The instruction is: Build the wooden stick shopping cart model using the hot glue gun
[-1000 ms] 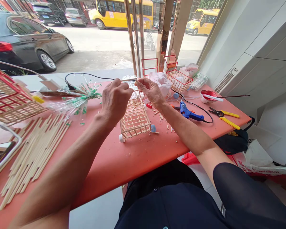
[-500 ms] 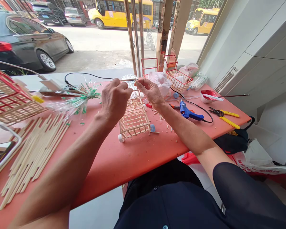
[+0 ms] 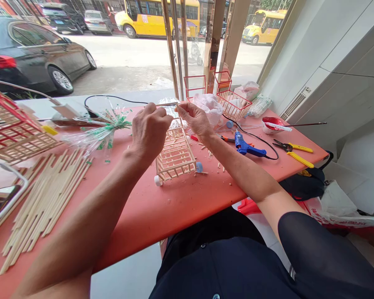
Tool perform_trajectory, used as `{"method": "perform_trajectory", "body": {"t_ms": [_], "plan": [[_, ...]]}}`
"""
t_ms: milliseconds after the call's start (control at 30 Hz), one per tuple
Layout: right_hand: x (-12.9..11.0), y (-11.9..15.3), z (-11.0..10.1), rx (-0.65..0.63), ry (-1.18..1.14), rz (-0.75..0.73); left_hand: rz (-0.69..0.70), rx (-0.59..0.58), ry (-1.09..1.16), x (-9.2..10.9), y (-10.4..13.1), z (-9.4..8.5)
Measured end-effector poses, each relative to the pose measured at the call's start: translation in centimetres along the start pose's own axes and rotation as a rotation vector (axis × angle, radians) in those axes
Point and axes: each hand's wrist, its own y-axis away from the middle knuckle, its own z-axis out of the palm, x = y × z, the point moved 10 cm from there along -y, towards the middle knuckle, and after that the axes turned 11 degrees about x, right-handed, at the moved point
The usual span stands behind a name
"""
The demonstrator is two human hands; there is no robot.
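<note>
A small cart of thin wooden sticks (image 3: 176,155) stands on the red table, with a white bottle-cap wheel (image 3: 158,180) and a blue one (image 3: 199,167) at its near end. Over its far end, a thin wooden stick (image 3: 167,104) lies crosswise between my hands. My left hand (image 3: 151,128) is closed around the stick's left part. With thumb and fingers pinched, my right hand (image 3: 195,118) grips its right end, where upright sticks of the cart seem to meet it. My fingers hide the exact contact.
Loose wooden sticks (image 3: 46,199) lie at left, below a red-trimmed stick basket (image 3: 15,124). Plastic-wrapped glue sticks or straws (image 3: 109,122) lie behind. To the right are a blue glue gun (image 3: 247,147), yellow-handled pliers (image 3: 294,152) and a red paint bowl (image 3: 272,125).
Almost nothing differs. Both hands keep their hold on the stick, and the cart shifts very slightly to the left in view.
</note>
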Motion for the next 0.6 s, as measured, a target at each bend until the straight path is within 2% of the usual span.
{"method": "perform_trajectory", "body": {"t_ms": [233,300,367,467,500,533,600], "plan": [[0.1,-0.1,-0.2,-0.019,-0.008,-0.010,-0.049,-0.015,0.013,-0.3,0.1,0.0],[0.1,-0.1,-0.2,-0.019,-0.009,-0.001,-0.067,0.043,0.056,-0.5,-0.1,-1.1],[0.2,0.0,-0.3,-0.009,-0.003,0.022,-0.109,0.176,0.108,-1.1,-0.4,-3.3],[0.4,0.0,-0.4,0.005,0.007,0.053,-0.291,0.393,0.163,-3.8,-0.2,-6.8],[0.4,0.0,-0.4,0.009,0.010,0.057,-0.366,0.417,0.188,-5.0,0.0,-7.3],[0.3,0.0,-0.4,0.013,0.011,0.057,-0.426,0.419,0.215,-6.1,0.1,-7.4],[0.3,-0.1,-0.6,0.020,0.011,0.052,-0.534,0.352,0.286,-8.3,0.4,-6.4]]}}
